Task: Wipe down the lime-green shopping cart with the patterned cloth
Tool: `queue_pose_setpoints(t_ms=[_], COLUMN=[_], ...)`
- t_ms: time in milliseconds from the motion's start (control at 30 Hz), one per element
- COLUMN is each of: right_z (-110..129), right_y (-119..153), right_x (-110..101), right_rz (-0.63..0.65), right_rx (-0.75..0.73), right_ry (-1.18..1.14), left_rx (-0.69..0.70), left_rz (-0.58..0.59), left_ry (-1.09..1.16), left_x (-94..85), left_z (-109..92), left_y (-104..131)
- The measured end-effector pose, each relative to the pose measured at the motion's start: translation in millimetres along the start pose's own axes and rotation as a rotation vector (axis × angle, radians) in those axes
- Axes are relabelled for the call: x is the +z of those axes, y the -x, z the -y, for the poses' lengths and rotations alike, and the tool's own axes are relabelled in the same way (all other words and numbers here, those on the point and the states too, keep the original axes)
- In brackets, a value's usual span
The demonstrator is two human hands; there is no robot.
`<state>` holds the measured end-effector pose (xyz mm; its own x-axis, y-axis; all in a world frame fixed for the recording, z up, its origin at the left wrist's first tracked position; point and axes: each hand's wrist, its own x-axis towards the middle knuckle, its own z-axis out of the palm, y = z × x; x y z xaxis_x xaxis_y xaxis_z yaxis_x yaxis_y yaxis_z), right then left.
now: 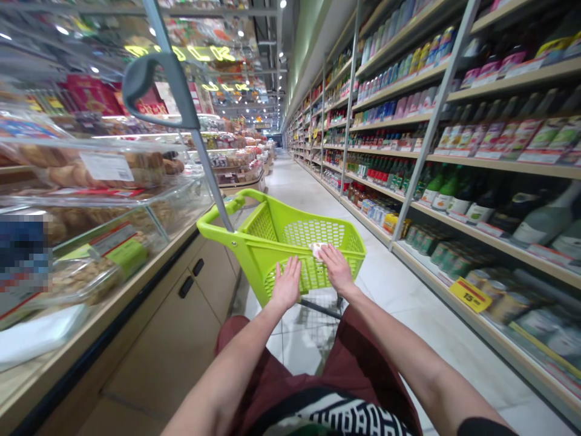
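Note:
In front of me stands a lime-green plastic shopping basket cart (318, 227) with slotted sides and a grey upright handle (181, 91) rising at its left end. My left hand (287, 286) lies against the near side of the basket, fingers stretched out flat, nothing in it. Close to the rim on the right, my right hand (334, 266) presses a crumpled white wipe (317, 249) against the basket's near side. The wipe pokes out at the fingertips; the rest of it is covered by the hand. Below the basket, part of the metal undercarriage (320, 307) shows.
Shelves of bottles and cans (454, 200) line the right side, with a yellow price tag (471, 294) low down. On the left is a bakery counter (149, 351) with packaged bread (104, 166). A tiled aisle (282, 172) runs ahead between them.

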<state>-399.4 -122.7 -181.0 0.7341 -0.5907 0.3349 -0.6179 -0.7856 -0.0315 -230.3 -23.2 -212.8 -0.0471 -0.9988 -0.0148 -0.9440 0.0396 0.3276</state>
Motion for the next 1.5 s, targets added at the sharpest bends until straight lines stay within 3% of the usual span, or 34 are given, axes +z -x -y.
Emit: queue_pose_setpoints(t_ms=[100,267,367,600,700,833,933,1133,1233,1500], right_z=[-4,1,1,-29,-38,-35,-31,-55,-70,-55], right_y=[6,48,64,40,43,74,91,72,63,110], right_x=[5,27,26,-17,-15,2,3,-37,-46,-14], right_rz=[0.037,0.185,0.256,0.005,0.029,0.180,0.248,0.058,0.008,0.286], right_rx=[0.006,0.004,-0.013,0.078,0.094,0.099,0.096,0.154,0.213,0.241], right_ry=[0.025,0.049,0.058,0.076,0.100,0.116,0.128,0.155,0.180,0.140], left_rx=[0.025,0.093,0.121,0.098,0.100,0.180,0.207,0.216,0.230,0.329], left_rz=[-0.002,0.034,0.057,0.058,0.076,0.085,0.088,0.070,0.049,0.053], left_ry=[0.010,0.051,0.059,0.044,0.060,0.064,0.057,0.064,0.073,0.077], left_x=[-2.4,1.1,3.4,-6.7,-11.6,-8.3,-3.8,-8.9,-13.1,-13.3], left_z=[-7,-26,-33,-43,-52,-66,-71,-77,-84,-105], left_y=[-3,-5,-6,-21,-28,-29,-29,-36,-42,-41])
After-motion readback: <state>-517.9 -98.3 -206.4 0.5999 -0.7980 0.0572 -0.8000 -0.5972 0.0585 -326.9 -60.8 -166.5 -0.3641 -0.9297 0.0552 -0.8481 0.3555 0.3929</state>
